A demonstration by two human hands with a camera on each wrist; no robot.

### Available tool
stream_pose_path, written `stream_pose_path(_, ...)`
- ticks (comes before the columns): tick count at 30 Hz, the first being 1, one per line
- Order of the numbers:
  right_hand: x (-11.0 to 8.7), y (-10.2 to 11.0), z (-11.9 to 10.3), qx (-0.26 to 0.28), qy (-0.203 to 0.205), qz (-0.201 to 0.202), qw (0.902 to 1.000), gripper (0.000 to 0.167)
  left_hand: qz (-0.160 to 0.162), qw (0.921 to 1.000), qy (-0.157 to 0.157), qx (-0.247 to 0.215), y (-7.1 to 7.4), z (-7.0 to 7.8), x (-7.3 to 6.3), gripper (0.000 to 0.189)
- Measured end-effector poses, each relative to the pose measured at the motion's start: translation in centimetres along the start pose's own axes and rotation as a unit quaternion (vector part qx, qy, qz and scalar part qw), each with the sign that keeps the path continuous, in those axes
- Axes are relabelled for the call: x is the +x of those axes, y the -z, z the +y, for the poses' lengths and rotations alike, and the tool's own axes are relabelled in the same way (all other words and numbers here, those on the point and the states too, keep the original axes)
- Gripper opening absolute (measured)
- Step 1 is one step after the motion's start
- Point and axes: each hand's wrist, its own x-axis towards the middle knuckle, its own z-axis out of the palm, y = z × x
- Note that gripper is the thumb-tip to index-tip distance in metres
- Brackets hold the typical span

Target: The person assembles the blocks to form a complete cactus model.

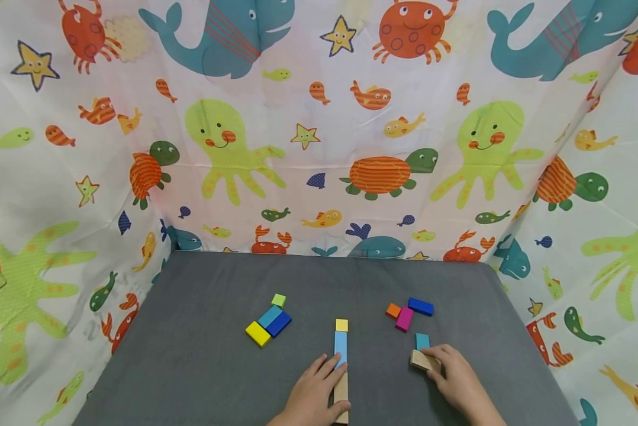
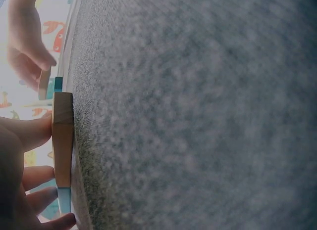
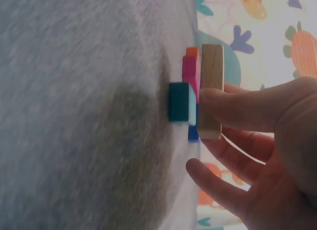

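The right hand (image 3: 292,141) pinches a plain wooden block (image 3: 212,67) between thumb and fingers. Near it, a teal block (image 3: 179,102) rests on the grey tabletop (image 3: 64,101); beyond lie magenta (image 3: 189,69), orange (image 3: 192,51) and partly hidden blue blocks (image 3: 193,134). Background: white cloth (image 3: 267,37) printed with coloured sea creatures.

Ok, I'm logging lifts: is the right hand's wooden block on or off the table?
Off: in the right wrist view, the right hand holds the wooden block higher than the teal block's top.
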Motion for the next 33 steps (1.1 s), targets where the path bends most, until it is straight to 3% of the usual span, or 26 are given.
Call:
stream_pose_path(11, 1.7, -1.2, -1.8, 0.022, 0.057, 0.031, 0.9976, 0.038, 0.004, 1.0000, -0.003, 0.000, 0.0, 0.0, -0.2, 0.072)
stream_pose_path(33, 4.0, -3.3, -4.2, 0.034, 0.140, 0.034, 0.9889, 0.036, 0.007, 1.0000, 0.004, -0.003, -0.2, 0.0, -0.1, 0.073)
